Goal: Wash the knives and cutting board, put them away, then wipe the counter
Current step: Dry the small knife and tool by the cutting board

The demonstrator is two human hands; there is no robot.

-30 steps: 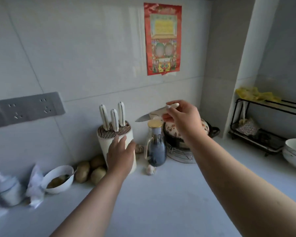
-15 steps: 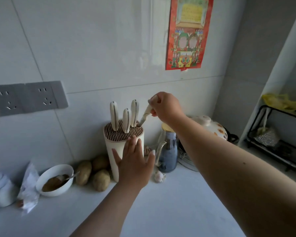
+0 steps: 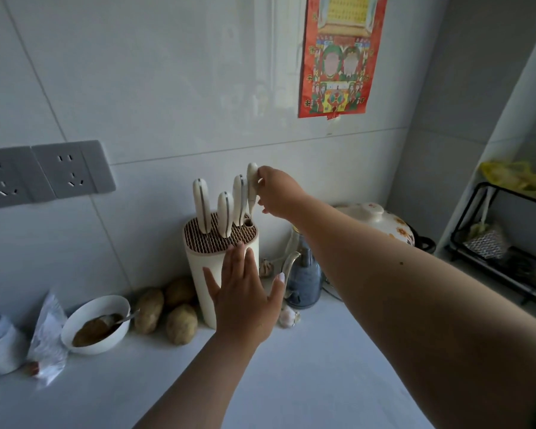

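A cream knife block (image 3: 198, 274) with a slotted brown top stands against the tiled wall. Three white-handled knives (image 3: 225, 218) stick up from it. My right hand (image 3: 279, 193) pinches the white handle of a fourth knife (image 3: 252, 188), held upright with its blade partly down in a hole at the block's right rim. My left hand (image 3: 243, 295) presses flat against the front of the block, fingers straight and spread. No cutting board is in view.
Three potatoes (image 3: 181, 323) lie left of the block, beside a white bowl (image 3: 118, 305) with brown paste and a spoon. A glass pitcher (image 3: 304, 283), garlic (image 3: 288, 317) and a flowered pot (image 3: 381, 218) sit to the right. A black rack (image 3: 502, 274) stands far right.
My right hand swung the knife from level to upright and lowered its blade into the block. My left hand stayed on the block's front. The camera moved closer.
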